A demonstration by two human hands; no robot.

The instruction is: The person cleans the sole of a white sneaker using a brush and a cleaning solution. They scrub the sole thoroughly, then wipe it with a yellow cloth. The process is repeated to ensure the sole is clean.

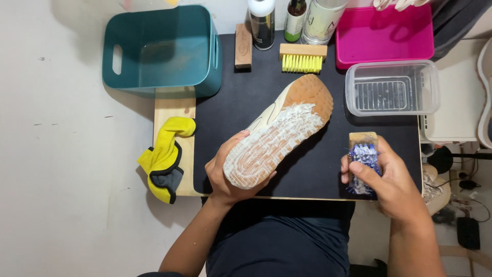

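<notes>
shoe [279,131] sole-up over black mat [246,97], foam across the tread.
left hand [225,172] is clamped around the heel end, holding it tilted; right hand [387,177] is closed on a wooden brush [363,154] with blue-white bristles, well apart from the sole, near clear tub [392,88].

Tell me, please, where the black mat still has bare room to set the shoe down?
Bare mat lies between the teal bin, the wooden block and the shoe; another patch sits between the shoe, the clear tub and the right hand. The back edge is crowded with bottles and the yellow brush.
</notes>
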